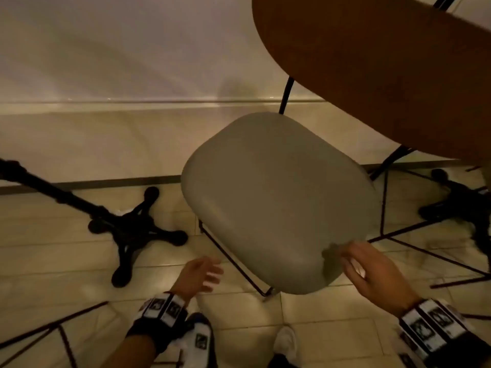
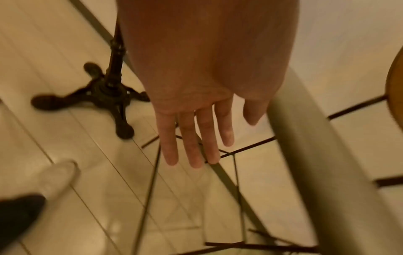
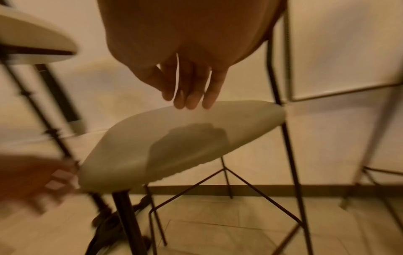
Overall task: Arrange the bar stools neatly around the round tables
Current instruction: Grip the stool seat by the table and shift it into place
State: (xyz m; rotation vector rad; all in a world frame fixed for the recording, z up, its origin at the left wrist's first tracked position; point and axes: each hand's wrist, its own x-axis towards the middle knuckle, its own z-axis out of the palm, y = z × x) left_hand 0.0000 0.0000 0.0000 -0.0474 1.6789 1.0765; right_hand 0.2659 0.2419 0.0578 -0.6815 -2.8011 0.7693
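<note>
Pale floor tiles (image 1: 239, 314) run up to a light wall, and the dim, warm light blurs much of what the wrist cameras see. One bar stool (image 1: 276, 203) with a padded grey seat on thin dark metal legs stands just beside the round wooden tabletop (image 1: 385, 70), its far edge reaching close under the rim; that seems to be the tucked-in position the task wants. To the left, well apart, the black four-footed base (image 1: 132, 232) of another table stands on the floor.

The right hand (image 1: 377, 274) hovers at the near edge of the seat, its fingers (image 3: 191, 96) straight, held together and pointing down; whether the tips touch the cushion cannot be told. It looks placed there to nudge or steady the seat. The left hand (image 1: 198, 274) hangs below and to the left of the seat, fingers (image 2: 191, 138) spread loosely, holding nothing, probably just out of the way. Thin frames of other stools (image 1: 438, 251) show at the right.
</note>
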